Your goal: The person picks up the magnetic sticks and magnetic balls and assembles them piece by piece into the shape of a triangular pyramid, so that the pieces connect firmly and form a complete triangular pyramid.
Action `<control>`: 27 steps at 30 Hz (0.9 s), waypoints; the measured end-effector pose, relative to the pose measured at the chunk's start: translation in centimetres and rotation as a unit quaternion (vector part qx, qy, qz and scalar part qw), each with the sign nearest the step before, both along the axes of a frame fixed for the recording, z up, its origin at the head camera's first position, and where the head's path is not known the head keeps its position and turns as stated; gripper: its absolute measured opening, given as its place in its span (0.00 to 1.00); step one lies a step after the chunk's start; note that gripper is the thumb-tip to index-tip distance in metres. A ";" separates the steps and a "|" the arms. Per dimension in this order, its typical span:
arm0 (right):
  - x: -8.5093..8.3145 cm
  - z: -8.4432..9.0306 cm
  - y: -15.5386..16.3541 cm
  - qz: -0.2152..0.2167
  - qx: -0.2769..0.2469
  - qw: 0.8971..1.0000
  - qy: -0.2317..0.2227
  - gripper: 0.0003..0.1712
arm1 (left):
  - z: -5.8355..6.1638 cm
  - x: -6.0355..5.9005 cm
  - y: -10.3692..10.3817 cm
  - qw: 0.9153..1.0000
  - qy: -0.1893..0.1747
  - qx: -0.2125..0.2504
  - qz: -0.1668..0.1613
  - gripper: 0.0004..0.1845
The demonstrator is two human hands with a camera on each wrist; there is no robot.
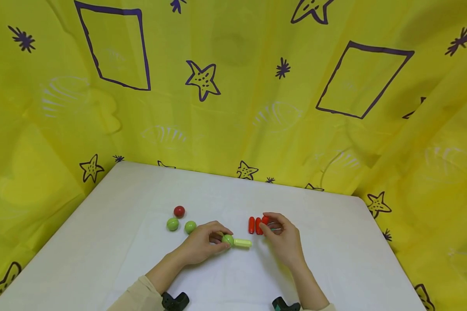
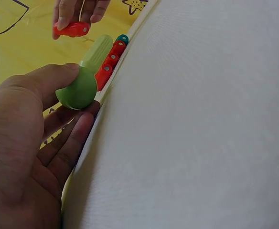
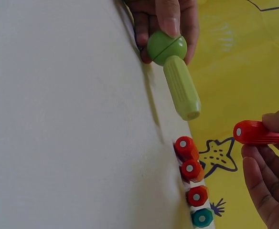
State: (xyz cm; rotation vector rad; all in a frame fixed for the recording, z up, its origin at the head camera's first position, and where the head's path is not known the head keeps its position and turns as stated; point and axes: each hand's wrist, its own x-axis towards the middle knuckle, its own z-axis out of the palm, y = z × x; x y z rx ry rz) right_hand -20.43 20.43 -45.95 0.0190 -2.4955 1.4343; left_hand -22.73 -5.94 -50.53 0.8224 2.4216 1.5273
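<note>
left grip [image 1: 201, 244] pinches green ball [image 1: 228, 240]; red rods [image 1: 251, 225] near

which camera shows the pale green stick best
The right wrist view: the pale green stick appears large, its far end clear. The head view shows it small; in the left wrist view, the held green ball hides its near end.
</note>
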 end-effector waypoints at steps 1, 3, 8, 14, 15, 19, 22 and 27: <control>0.1 0.0 -0.2 0.003 -0.002 1.000 -0.001 0.18 | 0.0 0.0 0.0 1.000 0.003 0.002 -0.001 0.16; 0.2 0.0 -0.5 0.011 -0.007 1.000 -0.001 0.17 | 0.0 0.0 0.0 1.000 0.005 0.005 -0.003 0.16; 0.5 0.1 -1.3 0.039 -0.026 0.999 0.000 0.16 | 0.1 0.0 0.0 1.000 0.008 0.012 -0.009 0.17; 0.9 -0.1 -2.2 0.079 -0.036 0.996 0.000 0.15 | 0.0 0.1 0.0 1.000 0.021 0.013 -0.015 0.17; 1.0 -0.2 -2.4 0.084 -0.036 0.996 0.001 0.15 | 0.0 0.1 0.0 1.000 0.024 0.012 -0.015 0.17; 1.3 -0.2 -2.8 0.094 -0.032 0.995 -0.004 0.15 | 0.0 0.1 0.1 0.999 0.036 0.013 -0.016 0.16; 1.5 0.0 -3.1 0.096 -0.027 0.995 -0.005 0.15 | 0.0 0.2 0.3 0.998 0.055 0.016 -0.019 0.15; 1.8 0.1 -3.6 0.103 -0.016 0.995 -0.005 0.15 | 0.0 0.4 0.5 0.997 0.076 0.017 -0.023 0.14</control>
